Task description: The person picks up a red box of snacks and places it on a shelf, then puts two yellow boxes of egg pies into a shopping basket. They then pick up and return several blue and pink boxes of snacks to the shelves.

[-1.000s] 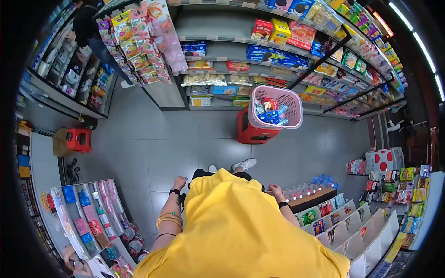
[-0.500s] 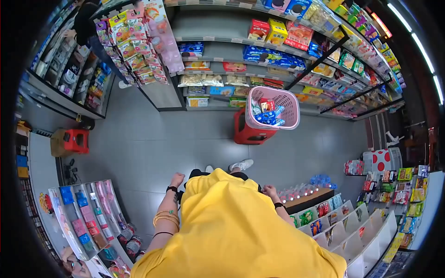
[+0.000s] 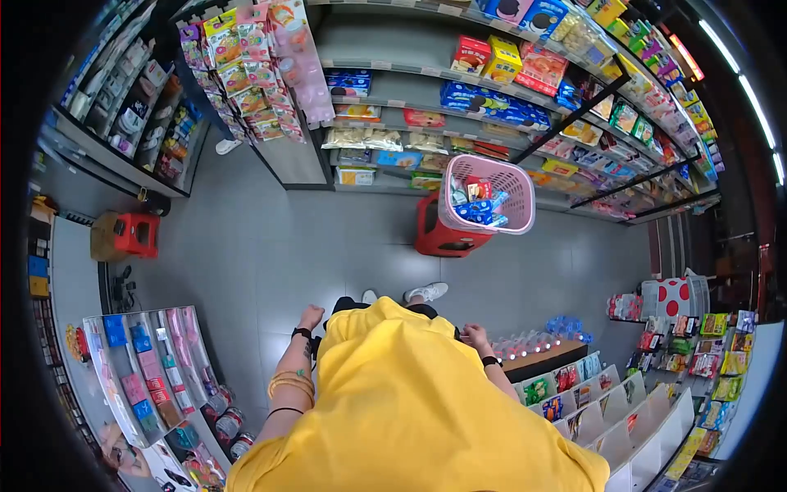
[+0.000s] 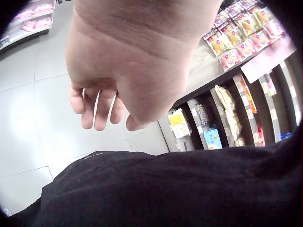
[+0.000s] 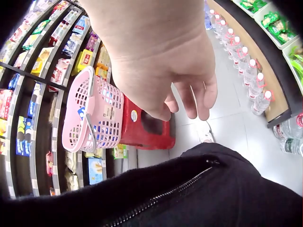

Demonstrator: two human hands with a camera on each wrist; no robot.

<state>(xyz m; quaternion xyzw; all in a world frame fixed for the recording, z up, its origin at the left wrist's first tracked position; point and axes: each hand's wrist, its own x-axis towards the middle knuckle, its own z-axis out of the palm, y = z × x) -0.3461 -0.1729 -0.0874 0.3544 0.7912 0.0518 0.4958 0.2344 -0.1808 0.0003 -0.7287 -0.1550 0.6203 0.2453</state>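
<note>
My left hand (image 4: 128, 61) hangs at my side over the dark trousers (image 4: 180, 189), its fingers loosely bent with nothing in them. On the other side my right hand (image 5: 161, 61) also hangs loose and holds nothing, close to the trousers' zip pocket. Ahead of me a pink plastic basket (image 3: 525, 193) sits on a red stool (image 3: 443, 239), out of reach of both hands. Several packets lie in the basket, among them blue packs (image 3: 474, 211) and a red one (image 3: 479, 188).
Shelves (image 3: 369, 49) of boxed and bagged snacks run behind the basket. A rack of hanging packets (image 3: 238, 74) stands left of them. Water bottles (image 3: 525, 344) and white bins (image 3: 607, 410) are at my right, a display stand (image 3: 147, 369) at my left. Another red stool (image 3: 136, 235) stands further left.
The head view has shifted slightly back and forth. Both hands still hang at my sides. The dark-clothed person at the upper left is now mostly hidden behind the rack.
</note>
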